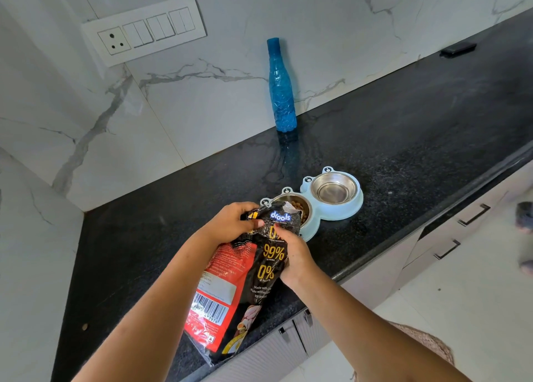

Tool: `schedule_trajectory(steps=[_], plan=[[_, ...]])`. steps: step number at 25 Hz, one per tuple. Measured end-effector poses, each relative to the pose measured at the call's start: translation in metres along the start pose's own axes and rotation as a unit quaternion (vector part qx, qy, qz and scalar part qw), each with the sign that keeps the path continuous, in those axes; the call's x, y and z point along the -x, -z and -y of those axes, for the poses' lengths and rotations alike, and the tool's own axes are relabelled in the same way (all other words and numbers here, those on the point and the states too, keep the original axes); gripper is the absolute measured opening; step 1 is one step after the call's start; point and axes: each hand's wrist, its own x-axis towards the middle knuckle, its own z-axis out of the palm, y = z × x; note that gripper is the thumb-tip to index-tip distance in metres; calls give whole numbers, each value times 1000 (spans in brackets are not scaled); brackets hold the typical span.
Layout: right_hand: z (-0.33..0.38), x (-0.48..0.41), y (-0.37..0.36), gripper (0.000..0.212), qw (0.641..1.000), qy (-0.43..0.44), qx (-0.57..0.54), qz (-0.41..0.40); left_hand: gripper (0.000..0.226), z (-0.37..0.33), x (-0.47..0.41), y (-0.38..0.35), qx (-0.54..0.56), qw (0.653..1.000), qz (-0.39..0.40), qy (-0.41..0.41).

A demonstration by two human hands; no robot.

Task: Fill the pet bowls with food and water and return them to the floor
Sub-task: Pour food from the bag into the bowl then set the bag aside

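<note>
Bowls (323, 205): we clamp both hands, left (230, 223) and right (291, 251), on the food bag (248, 275), tilted over the nearer bowl to pour.

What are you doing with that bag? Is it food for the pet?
A person is feeding a pet. Both hands, left hand and right hand, hold a bag of pet food tipped over the nearer bowl of a light blue double feeder on the black counter. Some kibble is already in that bowl. The farther bowl looks empty. A blue bottle stands by the wall, untouched.
</note>
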Motion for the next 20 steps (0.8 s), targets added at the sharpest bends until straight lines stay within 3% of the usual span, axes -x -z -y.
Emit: schedule_trajectory(steps=[7, 14, 20], plan=[[3, -11, -4, 39, 998, 6, 7, -55, 30, -19, -19, -9, -41, 995, -12, 88], [-3, -21, -6, 46, 995, 19, 14, -92, 6, -14, -12, -17, 33, 994, -73, 74], [4, -18, -5, 35, 996, 8, 37, -77, 15, -13, -8, -19, 79, 992, -70, 66]])
